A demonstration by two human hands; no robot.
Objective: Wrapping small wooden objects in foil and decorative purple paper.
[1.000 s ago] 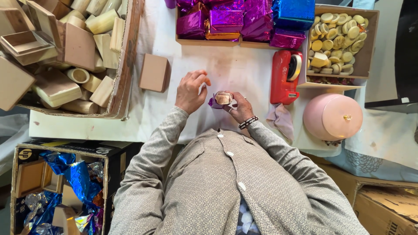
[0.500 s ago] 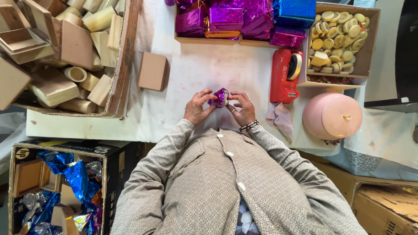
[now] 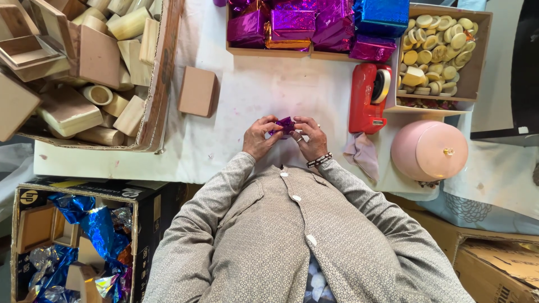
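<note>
Both my hands meet over the white table (image 3: 264, 90), close to my chest. Between them is a small object wrapped in shiny purple foil (image 3: 285, 125). My left hand (image 3: 259, 138) grips its left side with curled fingers, and my right hand (image 3: 310, 137), with a beaded bracelet on the wrist, pinches its right side. The foil covers the object, so what is inside is hidden.
A small brown wooden box (image 3: 197, 91) lies left of my hands. A red tape dispenser (image 3: 368, 96) and a pink lidded container (image 3: 429, 150) stand to the right. Wrapped purple and blue boxes (image 3: 314, 22), a tray of wooden discs (image 3: 441, 42) and a carton of wooden boxes (image 3: 84, 67) line the back.
A second ago my left hand was raised apart and the small wooden piece showed in my right hand. Now both hands are closed together and purple foil covers the piece.
</note>
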